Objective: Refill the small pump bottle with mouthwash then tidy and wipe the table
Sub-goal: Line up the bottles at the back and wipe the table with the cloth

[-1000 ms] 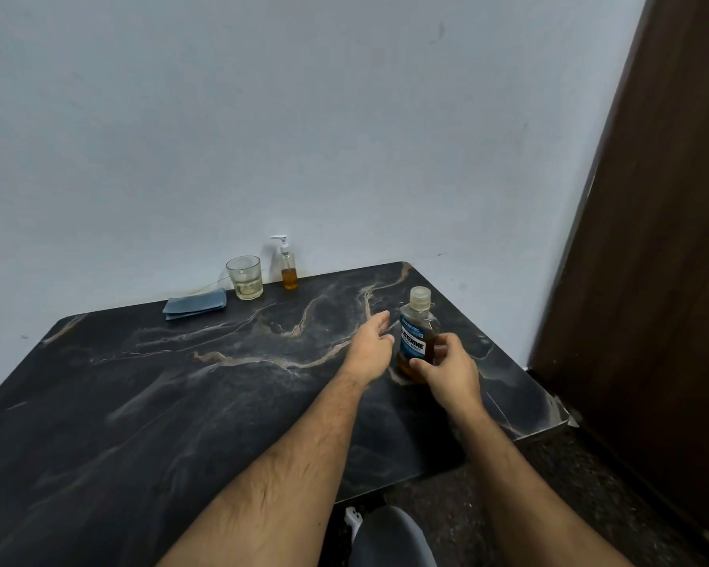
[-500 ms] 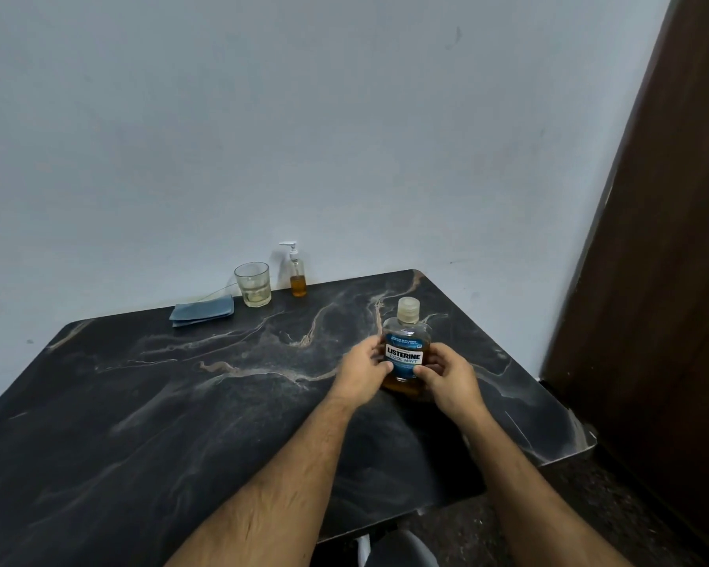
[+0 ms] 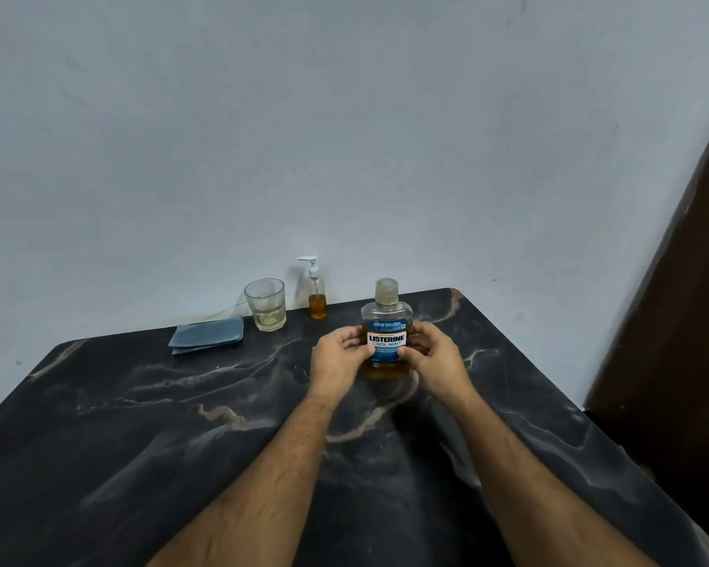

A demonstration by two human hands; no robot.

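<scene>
gripping the upright mouthwash bottle [image 3: 387,321], cap up, left hand [image 3: 336,364] and right hand [image 3: 436,362] either side.

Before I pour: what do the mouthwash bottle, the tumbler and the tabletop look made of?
Mouthwash bottle: probably clear glossy plastic, amber liquid showing through, translucent cap. Tumbler: clear, thick-walled with flat facets, likely glass, though plastic is possible. Tabletop: dark, marble-patterned with pale veins and slight sheen; stone or laminate, cannot tell.

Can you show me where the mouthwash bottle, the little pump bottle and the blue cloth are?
mouthwash bottle [image 3: 386,341]: head view, its label.
little pump bottle [image 3: 317,305]: head view, its amber lower body.
blue cloth [image 3: 207,334]: head view, its folded middle.
</scene>
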